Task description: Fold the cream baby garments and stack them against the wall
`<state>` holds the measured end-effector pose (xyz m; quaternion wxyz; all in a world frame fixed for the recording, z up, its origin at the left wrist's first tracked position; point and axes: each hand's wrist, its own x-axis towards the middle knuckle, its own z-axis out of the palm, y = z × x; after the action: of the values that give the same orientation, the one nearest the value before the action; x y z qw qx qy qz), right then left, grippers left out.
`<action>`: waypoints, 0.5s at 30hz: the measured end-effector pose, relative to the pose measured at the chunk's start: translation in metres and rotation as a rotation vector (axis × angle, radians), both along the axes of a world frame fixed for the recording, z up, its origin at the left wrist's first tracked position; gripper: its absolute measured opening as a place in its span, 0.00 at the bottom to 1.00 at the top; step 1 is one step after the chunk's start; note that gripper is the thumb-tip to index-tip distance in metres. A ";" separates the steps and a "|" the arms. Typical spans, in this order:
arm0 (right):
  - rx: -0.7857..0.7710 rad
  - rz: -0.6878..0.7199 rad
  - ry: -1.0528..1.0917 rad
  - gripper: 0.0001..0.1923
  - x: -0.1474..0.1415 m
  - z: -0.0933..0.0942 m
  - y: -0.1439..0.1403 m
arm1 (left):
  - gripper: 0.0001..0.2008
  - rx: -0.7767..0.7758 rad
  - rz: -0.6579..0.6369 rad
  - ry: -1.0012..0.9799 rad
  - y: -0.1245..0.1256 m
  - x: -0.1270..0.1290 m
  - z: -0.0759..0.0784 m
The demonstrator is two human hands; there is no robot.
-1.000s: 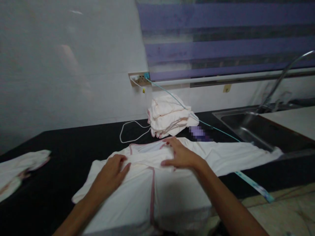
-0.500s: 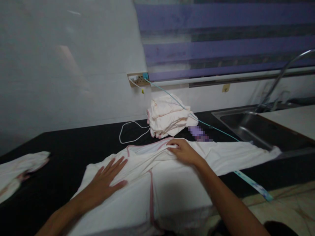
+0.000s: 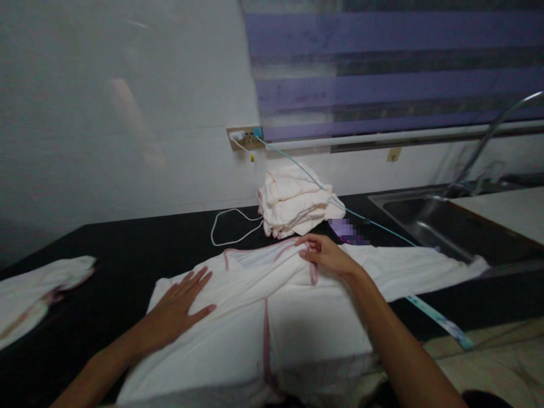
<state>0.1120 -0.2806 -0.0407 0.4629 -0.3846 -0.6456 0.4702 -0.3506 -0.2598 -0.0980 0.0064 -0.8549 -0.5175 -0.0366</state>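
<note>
A white garment with pink trim (image 3: 306, 317) lies spread on the black counter (image 3: 127, 249), its right sleeve stretching toward the sink. My left hand (image 3: 176, 306) lies flat on the garment's left shoulder, fingers spread. My right hand (image 3: 325, 254) pinches a pink tie strap at the neckline, lifting it slightly off the cloth.
A stack of folded white garments (image 3: 293, 203) sits by the wall under a power socket (image 3: 244, 137), with a white cable (image 3: 232, 224) and a teal cable (image 3: 382, 226) across the counter. Another white cloth (image 3: 38, 289) lies at the left. A steel sink (image 3: 442, 224) and tap are at the right.
My left hand has slid left and flattened out on the shoulder. My right hand moved from pressing the collar to pinching the pink strap near the neckline.
</note>
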 end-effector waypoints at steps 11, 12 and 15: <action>0.828 0.057 -0.737 0.11 -0.001 0.031 -0.036 | 0.54 -0.039 -0.021 0.070 0.007 -0.011 -0.006; 0.876 0.112 -0.864 0.11 0.003 0.030 -0.038 | 0.54 -0.042 -0.030 0.067 0.008 -0.013 -0.007; 0.891 0.266 -1.090 0.11 0.019 0.018 -0.042 | 0.56 -0.067 -0.038 0.050 0.013 -0.017 -0.005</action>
<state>0.1306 -0.3229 -0.0230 0.1263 -0.2574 -0.9570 -0.0448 -0.3677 -0.2467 -0.1026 -0.0099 -0.8648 -0.5020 0.0021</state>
